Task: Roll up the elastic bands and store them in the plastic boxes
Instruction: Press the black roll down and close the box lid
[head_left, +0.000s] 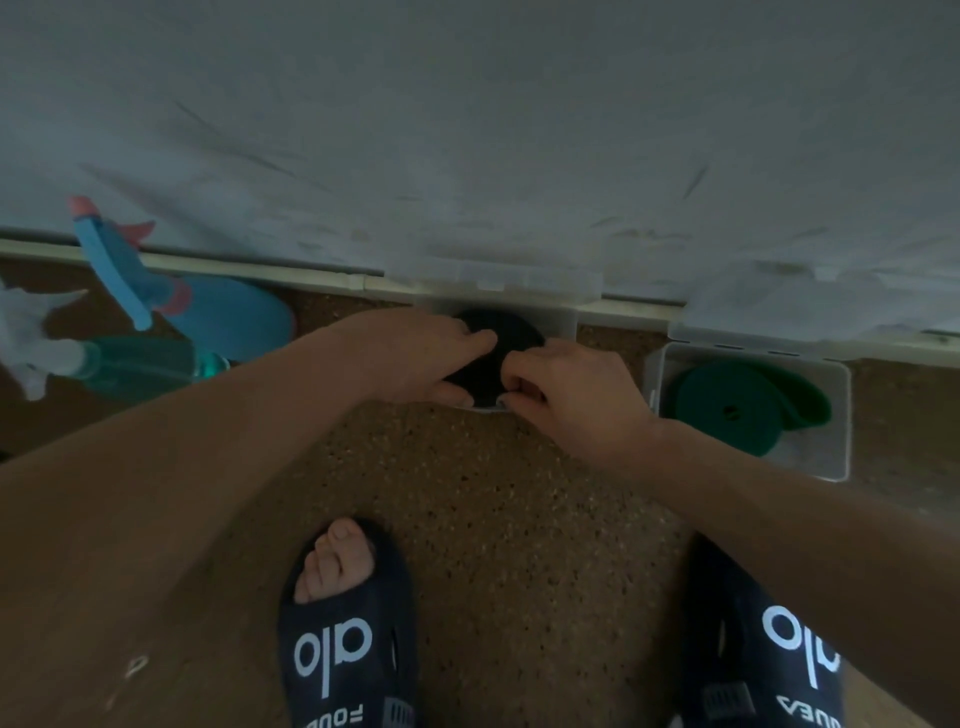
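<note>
A rolled black elastic band (506, 338) sits inside a clear plastic box (563, 319) on the floor by the wall. My left hand (421, 358) grips the roll from the left, fingers over its top. My right hand (566, 389) pinches the roll's near right edge. Both hands hide the front of the box. To the right stands a second clear plastic box (839, 415) with its lid open against the wall; it holds a rolled green elastic band (743, 405) whose loose end bulges at the right.
Blue and teal plastic toys (156, 317) lie on the floor at the left by the skirting board. A white wall (467, 130) fills the top. My two feet in dark slippers (348, 634) stand on the speckled brown floor below the boxes.
</note>
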